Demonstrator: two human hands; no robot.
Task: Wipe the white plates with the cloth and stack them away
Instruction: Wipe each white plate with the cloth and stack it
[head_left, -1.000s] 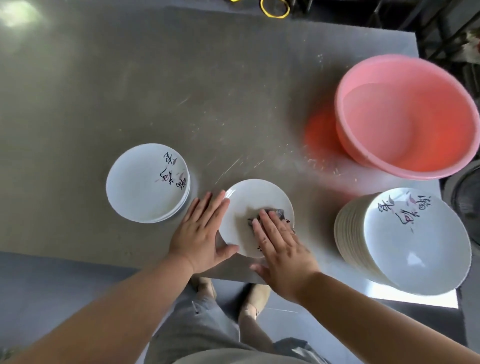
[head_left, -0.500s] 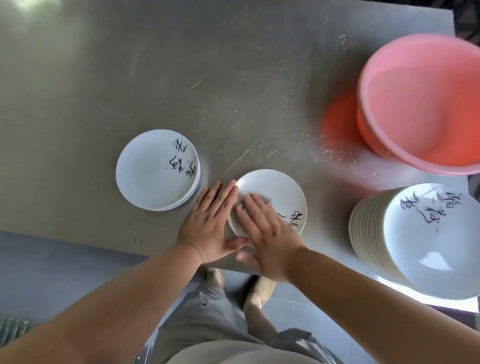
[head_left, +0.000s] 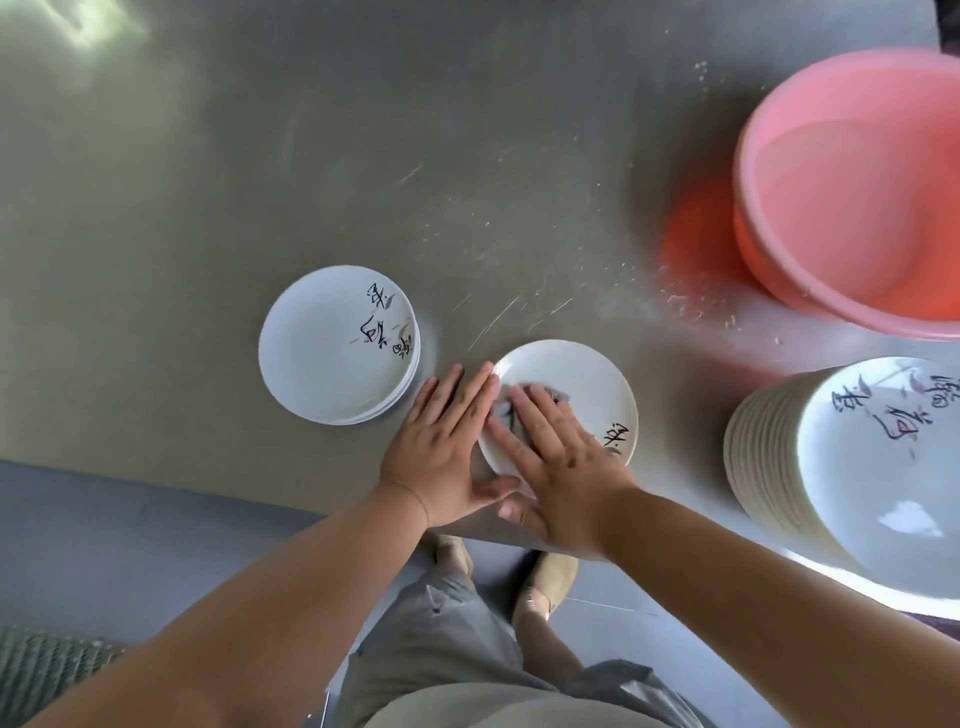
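A broad grey worktop (head_left: 260, 182) fills the view, dull and smooth, with fine pale scratches and crumbs near its middle. At far right stands a round pink plastic basin (head_left: 763, 249), its thin wall glowing orange where light passes through.

Below the basin, at the near right, a tall stack (head_left: 883, 478) of glossy white plates leans slightly; dark brush lettering marks the top one. Left of centre sits a short stack (head_left: 322, 348) of the same plates, lettering towards its right rim.

Between the stacks, close to the worktop's near edge, lies the single plate (head_left: 582, 384), flat and face up. It is round, so it has no long axis, and its lettering sits at the near right rim.

My left hand (head_left: 441, 441) lies flat against the plate's left rim, grip slack, fingers straight and together, pointing away from me. My right hand (head_left: 561, 467) presses down on the plate, fingers straight and slightly spread, pointing away and leftwards.

Under those fingers lies the cloth (head_left: 556, 397), grey, crumpled and mostly hidden, so I cannot tell how it lies.
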